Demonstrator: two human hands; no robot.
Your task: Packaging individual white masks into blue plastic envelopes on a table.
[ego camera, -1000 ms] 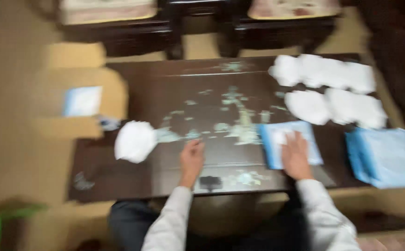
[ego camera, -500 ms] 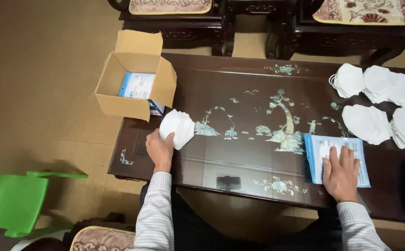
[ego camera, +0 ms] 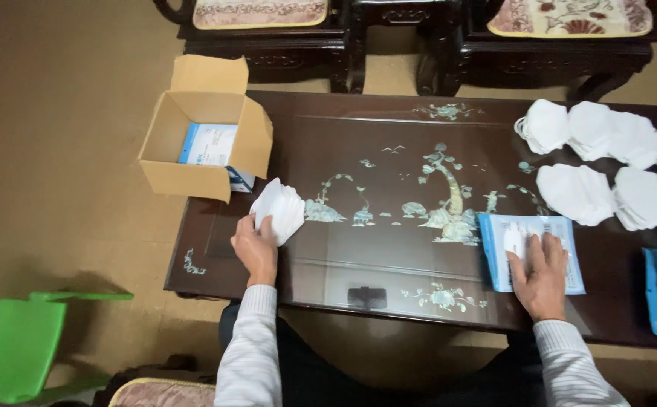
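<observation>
Left hand (ego camera: 255, 249) is gripping a stack of masks (ego camera: 278, 209) at the counter's (ego camera: 389, 128) left end, the open box (ego camera: 202, 154) sitting just up and left, nearer this hand. Right hand (ego camera: 541, 267) is pressing flat, fingers spread, on a blue packet (ego camera: 528, 249).

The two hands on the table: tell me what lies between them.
In the head view, only bare dark tabletop with pale inlaid tree decoration lies between the left hand, holding white masks, and the right hand on the blue packet.
</observation>
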